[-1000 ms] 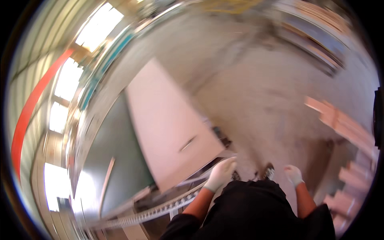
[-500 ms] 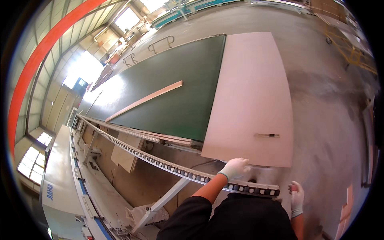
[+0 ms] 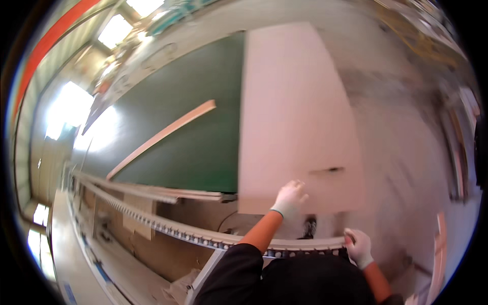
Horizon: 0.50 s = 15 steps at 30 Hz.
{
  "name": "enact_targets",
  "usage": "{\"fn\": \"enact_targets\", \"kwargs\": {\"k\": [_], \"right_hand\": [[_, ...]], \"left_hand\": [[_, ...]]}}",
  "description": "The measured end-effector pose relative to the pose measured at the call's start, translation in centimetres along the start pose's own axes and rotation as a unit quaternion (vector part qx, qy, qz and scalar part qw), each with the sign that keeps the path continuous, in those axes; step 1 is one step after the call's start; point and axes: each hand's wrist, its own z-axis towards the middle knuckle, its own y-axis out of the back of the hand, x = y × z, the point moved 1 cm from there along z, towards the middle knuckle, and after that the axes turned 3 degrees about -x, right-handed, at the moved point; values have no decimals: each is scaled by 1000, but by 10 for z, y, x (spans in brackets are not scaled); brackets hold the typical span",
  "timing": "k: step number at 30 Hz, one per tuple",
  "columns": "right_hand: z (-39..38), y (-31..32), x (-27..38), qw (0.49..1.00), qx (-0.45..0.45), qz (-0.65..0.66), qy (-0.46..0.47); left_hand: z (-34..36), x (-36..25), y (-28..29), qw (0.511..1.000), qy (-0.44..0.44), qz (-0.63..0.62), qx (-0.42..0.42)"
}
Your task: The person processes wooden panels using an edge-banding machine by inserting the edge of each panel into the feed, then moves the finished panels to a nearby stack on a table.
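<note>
My left hand [image 3: 291,198], in a white glove, reaches over the lower part of the large pale board [image 3: 290,96], fingers loosely spread. A slim tool [image 3: 330,169] with a dark part lies on that board. My right hand [image 3: 358,246], also gloved, is curled at the right end of the curved roller rail [image 3: 203,231]; what its fingers hold is unclear, with a small reddish patch showing. The pale board lies beside a dark green surface [image 3: 188,76], on which a long wooden strip [image 3: 157,137] rests diagonally. The picture is blurred.
A long white machine [image 3: 71,244] runs along the lower left. Light panels [image 3: 142,208] stand under the rail. A yellow cart [image 3: 417,40] is at upper right, stacked strips [image 3: 438,239] at right. Concrete floor [image 3: 391,142] lies right of the board. Windows [image 3: 114,30] are at upper left.
Since a second ago the view has swung round toward the board and rail. My left hand has moved forward over the board; my right hand has moved to the rail's end.
</note>
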Motion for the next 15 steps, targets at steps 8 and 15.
{"fn": "enact_targets", "kwargs": {"k": [8, 15], "right_hand": [[-16, 9, -5, 991, -60, 43, -107], [-184, 24, -108, 896, -83, 57, -432]], "left_hand": [[49, -119, -76, 947, -300, -80, 87], [22, -176, -81, 938, -266, -155, 158]]}}
